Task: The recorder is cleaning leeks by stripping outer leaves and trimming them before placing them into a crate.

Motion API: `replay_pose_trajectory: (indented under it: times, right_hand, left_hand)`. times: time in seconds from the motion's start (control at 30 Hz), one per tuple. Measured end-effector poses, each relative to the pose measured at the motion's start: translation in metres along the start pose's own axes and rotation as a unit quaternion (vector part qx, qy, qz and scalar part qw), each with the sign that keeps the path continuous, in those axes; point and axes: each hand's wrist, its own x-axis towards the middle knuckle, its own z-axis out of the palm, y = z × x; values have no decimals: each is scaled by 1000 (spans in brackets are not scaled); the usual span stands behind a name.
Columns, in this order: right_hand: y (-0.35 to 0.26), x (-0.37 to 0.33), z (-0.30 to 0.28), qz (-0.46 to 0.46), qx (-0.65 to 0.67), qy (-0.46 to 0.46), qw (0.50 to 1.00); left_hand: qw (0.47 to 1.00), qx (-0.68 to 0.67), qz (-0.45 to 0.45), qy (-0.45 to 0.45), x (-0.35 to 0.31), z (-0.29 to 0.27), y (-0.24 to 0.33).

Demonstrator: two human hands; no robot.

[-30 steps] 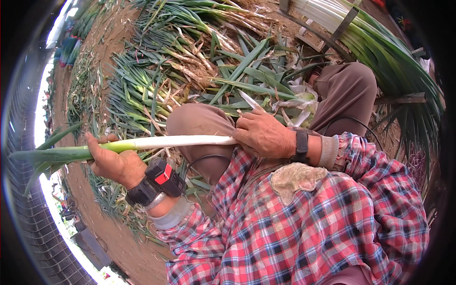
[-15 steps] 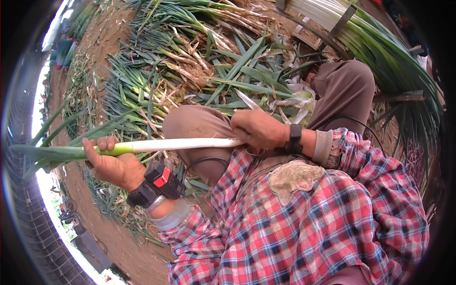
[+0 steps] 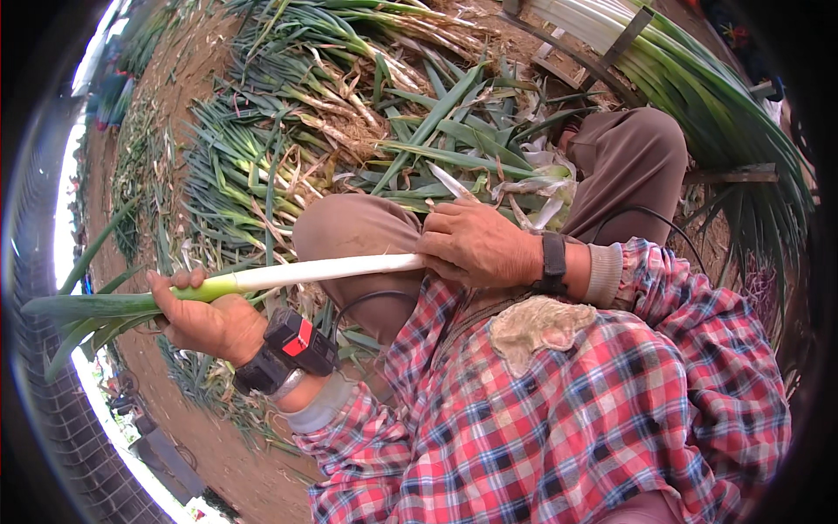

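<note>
Across my lap runs a long green onion (image 3: 323,269), its white shaft smooth and bare, its green leaves spreading out at the far left. My left hand (image 3: 205,319) is wrapped round it where the white turns green. At the other end, my right hand (image 3: 480,244) has its fingers closed over the root end, which they hide. The shaft passes just above my bent knee (image 3: 353,231). Peeled pale skins and cut leaves (image 3: 550,188) lie on the ground between my knees.
Unpeeled green onions with dry roots (image 3: 253,166) lie in heaps on the soil ahead. At the upper right, a metal rack (image 3: 630,37) holds a thick bundle of cleaned green onions (image 3: 698,83). Dark mesh (image 3: 61,428) curves along the left side.
My right hand has turned so its back faces up more, with its fingers still at the root end. The green onion has shifted slightly left; its leaves hang lower.
</note>
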Motion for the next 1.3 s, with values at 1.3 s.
replay_pose_trajectory:
  times: [1.3]
  right_hand:
    - [-14, 10, -19, -13, 35, 144, 989]
  left_hand:
    - [712, -584, -153, -359, 45, -62, -28]
